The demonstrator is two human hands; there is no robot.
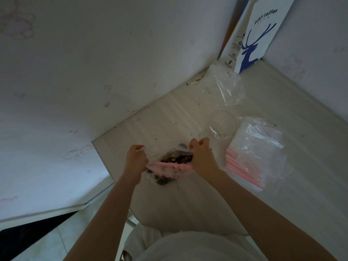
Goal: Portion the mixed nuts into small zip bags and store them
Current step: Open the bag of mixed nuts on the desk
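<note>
Holding a zip bag of nuts [167,178] just in front of the glass cup [222,123], on the near side. Left hand [136,159] pinching the end of the pink zip strip [165,166] farthest from the glass, fingers curled tight. Right hand [201,157] pinching the end closest to the glass, fingers curled tight too. Mouth of the bag looking pulled open, brown and yellow nuts showing inside. Resting on the table [169,113] or hanging just above it: cannot tell.

Probably opening the bag wide, ready for scooping or pouring.

Pull the two ends apart slowly, never with a yank, to save the thin plastic from ripping. Keep the mouth facing up. Set the bottom down flat in front of the glass, to stop any tipping. Mind the right knuckles, very near the glass; one bump could knock it over.

Stack of small zip bags [252,162] lying just right of the glass, easy to reach. Big floppy clear bag [226,87] lying behind the glass. Blue and white paper bag [263,34] standing farther behind the glass, by the wall. Dark crumbs [163,129] sprinkled left of the glass.
</note>
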